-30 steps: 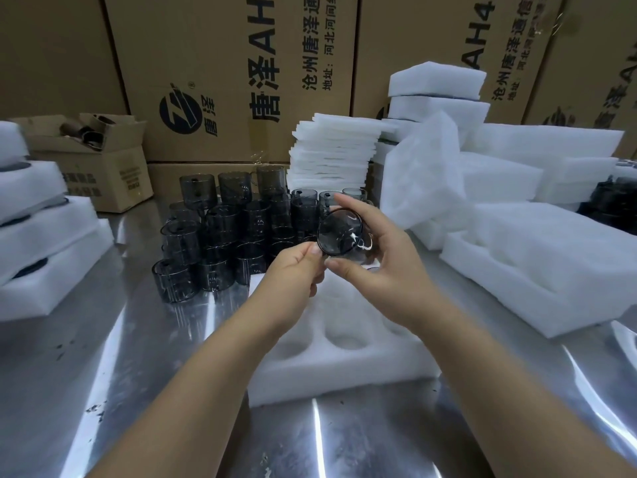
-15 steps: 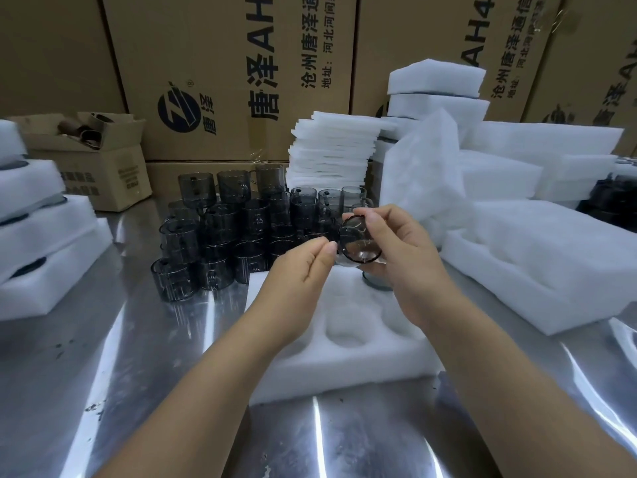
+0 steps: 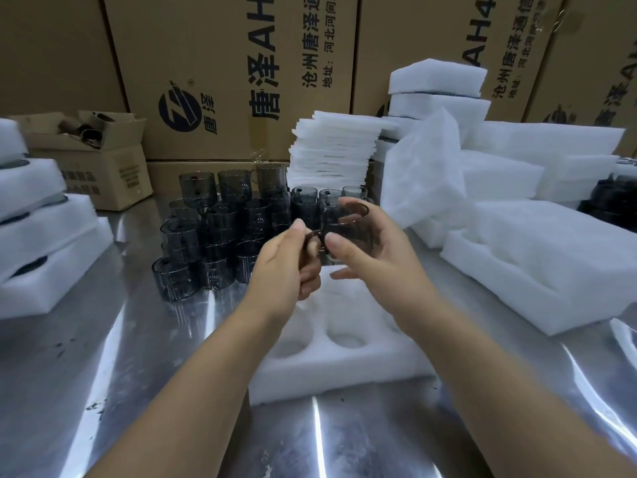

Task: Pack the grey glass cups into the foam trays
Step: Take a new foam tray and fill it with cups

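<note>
A grey glass cup (image 3: 348, 225) is held in the air above a white foam tray (image 3: 337, 370) on the steel counter (image 3: 138, 374). It should go down upright, centred over an empty round pocket. The right hand (image 3: 375, 257) curls its fingers round the cup's body. The left hand (image 3: 282, 267) pinches the handle. Both forearms reach forward, wrists close together.

On the desk (image 3: 86, 374), a foam tray (image 3: 344, 374) lies nearest; stacked cups (image 3: 213, 236) stand behind it, leftward; foam sheets (image 3: 331, 150) behind those; cartons (image 3: 224, 63) rearmost; foam blocks (image 3: 537, 263) right; further trays (image 3: 41, 236) left.
</note>
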